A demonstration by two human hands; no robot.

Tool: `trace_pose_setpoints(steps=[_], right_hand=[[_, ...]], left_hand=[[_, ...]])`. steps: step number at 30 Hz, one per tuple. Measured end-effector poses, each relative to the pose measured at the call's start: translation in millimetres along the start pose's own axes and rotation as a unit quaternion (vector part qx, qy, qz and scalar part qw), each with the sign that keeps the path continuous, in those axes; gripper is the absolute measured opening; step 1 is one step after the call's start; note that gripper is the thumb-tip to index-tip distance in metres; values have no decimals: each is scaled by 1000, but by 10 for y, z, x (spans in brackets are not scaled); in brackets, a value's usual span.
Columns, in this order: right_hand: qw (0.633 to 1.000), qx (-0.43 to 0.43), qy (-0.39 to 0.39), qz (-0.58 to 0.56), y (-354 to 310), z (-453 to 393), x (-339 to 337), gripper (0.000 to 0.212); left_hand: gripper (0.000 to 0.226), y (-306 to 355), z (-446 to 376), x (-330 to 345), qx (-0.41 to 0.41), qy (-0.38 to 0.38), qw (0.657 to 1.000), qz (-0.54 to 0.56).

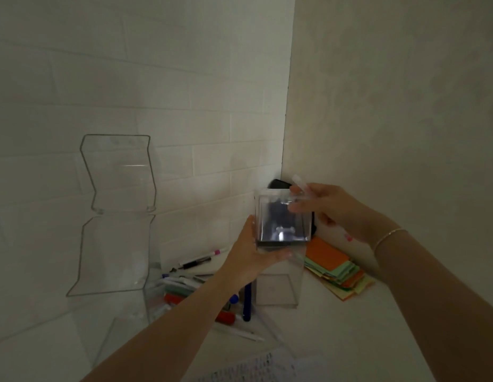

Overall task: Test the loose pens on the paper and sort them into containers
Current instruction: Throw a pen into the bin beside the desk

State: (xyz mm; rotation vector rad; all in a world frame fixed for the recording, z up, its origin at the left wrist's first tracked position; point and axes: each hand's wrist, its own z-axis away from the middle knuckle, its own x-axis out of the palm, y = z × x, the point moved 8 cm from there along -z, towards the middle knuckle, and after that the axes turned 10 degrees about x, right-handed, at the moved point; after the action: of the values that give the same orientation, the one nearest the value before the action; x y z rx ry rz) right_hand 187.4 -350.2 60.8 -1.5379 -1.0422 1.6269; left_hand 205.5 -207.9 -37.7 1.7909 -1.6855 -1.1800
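My left hand [249,257] holds a clear square container [282,216] from below, lifted above the desk and tilted toward me. My right hand [330,209] grips a whitish translucent pen [302,186] at the container's upper right rim. Loose pens [195,261] lie scattered on the white desk beneath my left arm, among them red-capped ones [226,317] and a dark blue one [247,301]. A second clear container [278,290] stands on the desk below the raised one. The paper with scribbles [256,365] lies at the bottom edge.
A clear acrylic stand [120,175] leans on the tiled wall at left. A third clear box [157,296] stands by the pens. Orange and green sticky notes [336,268] are stacked at right. A dark object [278,184] sits in the wall corner.
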Motion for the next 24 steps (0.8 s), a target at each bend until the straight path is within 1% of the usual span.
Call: trace_pose_setpoints(steps=[1,3,5,7,9,11,12,13,14,15,16,17,18,19,20,21,22,24], right_hand=[[1000,-1,11,-19,-27,-15,-37,30],[997,7,44,-65,-107,-115,-114,33],[987,31,68,-142,-185,-301,-182,36],[974,63,48,-212,-278,-497,-189,31],[953,110,13,-283,-319,-608,-164,28],[918,153,7,-366,-253,-666,-143,38],[901,163,9,-403,-211,-702,-135,44],[887,165,18,-431,-174,-737,-128,45],[886,158,40,-435,-148,-742,-130,43],[894,147,75,-416,-135,-728,-142,41],[905,126,130,-386,-139,-689,-179,39],[911,91,209,-343,-159,-616,-267,36],[909,39,297,-290,-207,-504,-367,34],[901,-22,359,-241,-278,-356,-408,33],[899,-75,383,-197,-345,-205,-373,32],[906,-111,377,-154,-395,-70,-280,31],[919,-133,357,-107,-417,19,-170,30],[937,-149,314,-29,-388,118,38,26]], left_hand=[[67,-12,11,2,-12,-5,1000,-7],[61,-18,36,-7,-21,-6,999,-24],[61,-43,44,-10,-26,-3,999,-30],[65,-46,57,-4,-34,-7,999,-30],[68,-56,50,-3,-36,-7,999,-29],[66,-58,51,-7,-33,-6,999,-34],[65,-51,52,-8,-31,-5,999,-35],[65,-65,49,-9,-31,-3,999,-35],[66,-67,49,-8,-33,-3,999,-31],[67,-84,43,-12,-34,0,999,-29],[69,-104,42,-11,-33,2,999,-27],[72,-130,43,-6,-37,5,999,-27],[72,-139,48,-4,-41,5,999,-30],[71,-145,48,-3,-43,5,998,-35],[68,-154,49,3,-46,2,998,-39],[66,-162,47,8,-50,1,998,-42],[64,-152,45,6,-47,2,998,-41],[59,-135,47,10,-51,-4,998,-44]])
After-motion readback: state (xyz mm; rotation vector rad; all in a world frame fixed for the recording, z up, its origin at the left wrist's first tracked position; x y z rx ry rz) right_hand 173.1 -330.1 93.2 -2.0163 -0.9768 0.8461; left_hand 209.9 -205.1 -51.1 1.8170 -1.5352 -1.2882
